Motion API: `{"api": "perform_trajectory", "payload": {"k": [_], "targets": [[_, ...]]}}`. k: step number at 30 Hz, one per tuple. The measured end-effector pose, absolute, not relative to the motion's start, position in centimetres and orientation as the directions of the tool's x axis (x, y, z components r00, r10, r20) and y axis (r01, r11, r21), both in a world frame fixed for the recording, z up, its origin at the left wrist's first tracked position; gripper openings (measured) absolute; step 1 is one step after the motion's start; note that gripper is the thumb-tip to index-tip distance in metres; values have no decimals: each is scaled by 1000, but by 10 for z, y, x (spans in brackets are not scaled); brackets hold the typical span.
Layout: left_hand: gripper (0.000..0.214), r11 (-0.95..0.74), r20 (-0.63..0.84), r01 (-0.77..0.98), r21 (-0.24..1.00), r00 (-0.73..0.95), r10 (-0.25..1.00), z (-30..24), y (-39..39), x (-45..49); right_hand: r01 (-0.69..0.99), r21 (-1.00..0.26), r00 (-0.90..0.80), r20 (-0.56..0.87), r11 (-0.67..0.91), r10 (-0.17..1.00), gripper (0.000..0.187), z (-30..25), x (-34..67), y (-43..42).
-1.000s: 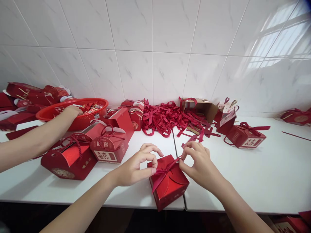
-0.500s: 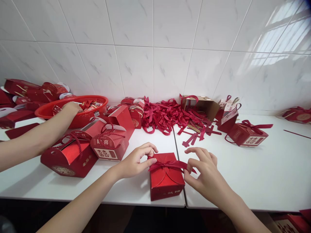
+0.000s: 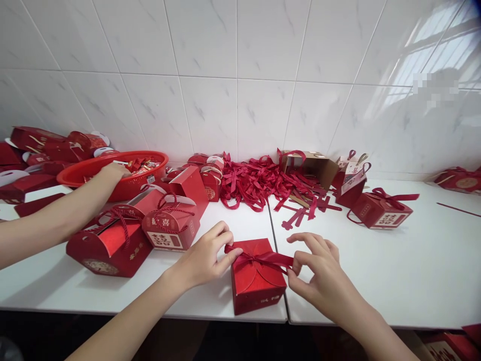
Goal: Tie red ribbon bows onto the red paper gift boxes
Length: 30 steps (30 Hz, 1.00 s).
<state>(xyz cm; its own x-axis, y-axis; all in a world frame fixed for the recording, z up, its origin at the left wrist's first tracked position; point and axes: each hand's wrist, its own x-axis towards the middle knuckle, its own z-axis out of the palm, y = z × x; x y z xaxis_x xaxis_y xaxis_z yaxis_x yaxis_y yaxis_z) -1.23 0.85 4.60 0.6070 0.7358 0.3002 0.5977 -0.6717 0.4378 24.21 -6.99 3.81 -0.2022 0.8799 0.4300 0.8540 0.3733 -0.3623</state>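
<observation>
In front of me a small red gift box with gold lettering on its front sits on the table. A dark red ribbon crosses its folded top and is knotted in the middle. My left hand pinches the ribbon's left end between thumb and forefinger, at the box's upper left corner. On the other side, my right hand has its thumb and forefinger closed on the ribbon's right end, with the other fingers curled loosely above. The ribbon is stretched between both hands.
Another person's hand reaches into a red plastic basin of wrapped sweets. Boxes with rope handles stand at left. A heap of ribbons lies by the wall, near an open carton. A ribboned box stands at right.
My right hand now has the ribbon's right end between its fingertips, and its loose tip no longer sticks out past them. The view has shifted slightly.
</observation>
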Motion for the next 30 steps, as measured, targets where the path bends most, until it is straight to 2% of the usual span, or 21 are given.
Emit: {"api": "perform_trajectory", "payload": {"k": [2, 5, 7, 9, 10, 13, 16, 20, 24, 30], "targets": [[16, -675, 352, 571, 467, 580, 734, 43, 7, -11, 842, -429, -177, 355, 328, 918, 22, 39, 249, -70], [5, -658, 441, 453, 602, 498, 747, 36, 1, -8, 756, -603, -126, 247, 254, 961, 30, 44, 263, -70], [14, -626, 495, 361, 692, 394, 774, 30, -5, -7, 677, -699, -65, 257, 232, 964, 32, 52, 270, -69], [6, -615, 546, 339, 712, 282, 789, 26, -14, -7, 624, -737, -8, 327, 260, 945, 30, 62, 272, -68], [4, -615, 564, 363, 701, 246, 788, 25, -19, -8, 612, -735, -7, 365, 292, 931, 27, 66, 271, -66], [23, -592, 539, 459, 663, 256, 802, 26, -32, -9, 604, -682, -133, 425, 413, 896, 14, 73, 256, -61], [21, -542, 461, 492, 681, 286, 840, 28, -41, -5, 634, -598, -266, 425, 490, 865, 11, 70, 232, -52], [25, -476, 408, 527, 704, 248, 879, 28, -42, 4, 688, -514, -330, 406, 512, 852, 9, 61, 206, -40], [36, -400, 347, 581, 709, 206, 915, 24, -40, 9, 702, -505, -342, 379, 501, 860, 7, 57, 198, -35], [42, -165, 73, 461, 872, 210, 975, 22, -43, 10, 690, -494, -368, 389, 528, 845, 7, 53, 199, -37]]}}
